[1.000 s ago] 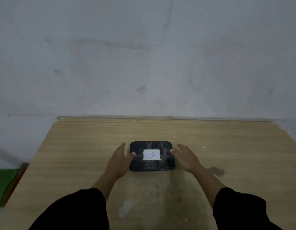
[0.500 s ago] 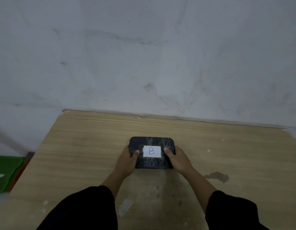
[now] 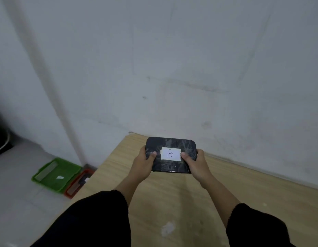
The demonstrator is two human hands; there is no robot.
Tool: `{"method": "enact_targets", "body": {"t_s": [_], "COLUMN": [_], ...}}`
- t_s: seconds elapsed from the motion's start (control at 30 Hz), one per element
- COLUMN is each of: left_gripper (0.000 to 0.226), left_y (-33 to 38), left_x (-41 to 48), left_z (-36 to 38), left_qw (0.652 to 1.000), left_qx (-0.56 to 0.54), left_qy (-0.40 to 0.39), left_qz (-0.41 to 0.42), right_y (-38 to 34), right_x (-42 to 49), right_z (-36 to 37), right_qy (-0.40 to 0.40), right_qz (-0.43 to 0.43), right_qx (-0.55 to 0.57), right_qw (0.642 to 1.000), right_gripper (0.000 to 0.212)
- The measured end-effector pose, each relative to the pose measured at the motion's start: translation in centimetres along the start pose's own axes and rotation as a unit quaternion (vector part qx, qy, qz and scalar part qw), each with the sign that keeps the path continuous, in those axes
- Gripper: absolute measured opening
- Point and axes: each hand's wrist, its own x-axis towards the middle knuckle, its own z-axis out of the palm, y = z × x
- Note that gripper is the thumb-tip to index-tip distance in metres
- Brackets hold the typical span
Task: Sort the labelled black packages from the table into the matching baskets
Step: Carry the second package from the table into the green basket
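Package B (image 3: pixel 171 154) | now lifted off table (image 3: pixel 172 202) | both hands' fingers (image 3: pixel 151 155) clasp its ends

Bare utility/storage-type room, exact kind unclear: scuffed white wall (image 3: pixel 172 68), grey concrete floor (image 3: pixel 17 166), plain wood-grain bench (image 3: pixel 172 193) w/ paint marks, green basket (image 3: pixel 56 175) & red basket (image 3: pixel 78 184) on floor.

I have both arms stretched forward, left hand (image 3: pixel 141 166) and right hand (image 3: pixel 196 164) clamped on opposite ends of the black package (image 3: pixel 170 155), thumbs on top.
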Motion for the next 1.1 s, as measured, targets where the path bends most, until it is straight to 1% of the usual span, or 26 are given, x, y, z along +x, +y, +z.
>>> {"method": "enact_targets", "body": {"t_s": [0.1,0.23,0.37,0.47,0.63,0.77,0.97,1.1], "left_gripper": [0.034,0.035,0.031,0.034,0.033,0.034,0.034,0.034], "left_y": [-0.5,-2.0,-4.4,-6.4,-9.8,-12.2,-14.6,-17.0], "left_x": [-0.7,-1.3,-2.1,-2.8,-4.1,-4.9,-4.2,-1.8], "left_z": [-3.8,-9.1,-15.6,-21.3,-32.1,-39.8,-48.2,-52.9], "left_qw": [0.999,0.998,0.994,0.991,0.989,0.983,0.979,0.976], "left_qx": [0.005,-0.003,0.001,0.001,0.001,0.001,-0.016,-0.012], "left_qy": [0.035,0.070,0.104,0.129,0.145,0.176,0.190,0.201], "left_qz": [0.002,-0.009,-0.020,-0.027,-0.040,-0.052,-0.066,-0.082], "right_y": [-1.6,-3.7,-5.7,-7.2,-9.2,-10.8,-12.8,-13.9], "right_x": [-0.3,-1.1,-2.3,-3.6,-6.4,-7.9,-8.0,-6.4], "right_z": [3.4,8.6,15.1,21.0,32.0,40.2,49.4,55.2], "right_qy": [-0.030,-0.062,-0.099,-0.117,-0.150,-0.181,-0.218,-0.223], "right_qz": [-0.020,-0.039,-0.056,-0.067,-0.076,-0.085,-0.085,-0.081], "right_qx": [-0.004,-0.010,-0.024,-0.027,-0.034,-0.052,-0.049,-0.047], "right_qw": [0.999,0.997,0.993,0.990,0.985,0.978,0.971,0.970], "right_gripper": [0.047,0.045,0.045,0.047,0.051,0.051,0.041,0.040]}}
